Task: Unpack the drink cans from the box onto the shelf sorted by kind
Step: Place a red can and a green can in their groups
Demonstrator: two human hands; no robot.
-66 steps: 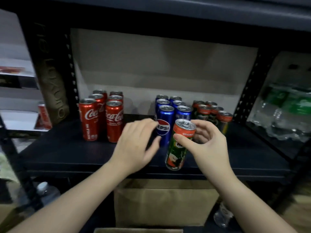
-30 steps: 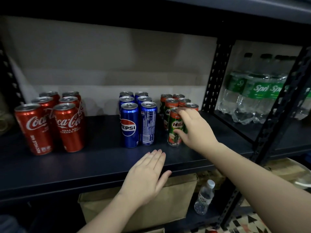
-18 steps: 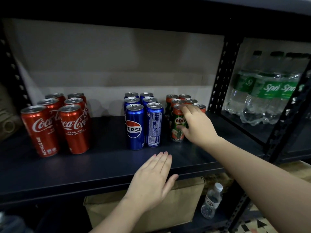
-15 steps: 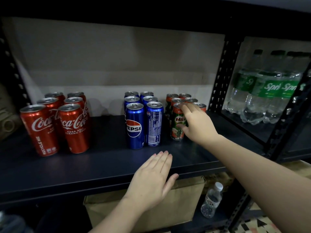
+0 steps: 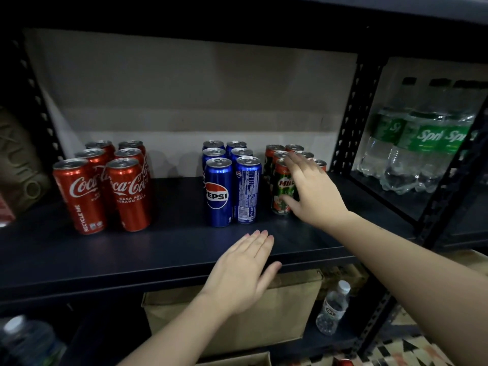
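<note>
head view: right hand point(image 5: 314, 196) fingers loose around milo can point(image 5: 284, 191); left hand point(image 5: 244, 270) flat.

A pale wall point(image 5: 195, 96) is seen behind the dark metal rack, its perforated upright point(image 5: 348, 114) standing at right. Dim light is cast over everything. Patterned floor tiles point(image 5: 412, 351) are glimpsed low right, and plastic bottles point(image 5: 422, 143) are stacked beyond the upright.

right hand point(image 5: 314, 194) | grip eased, fingers lifting | Milo can point(image 5: 283, 192) now standing on shelf point(image 5: 163, 249)
</note>
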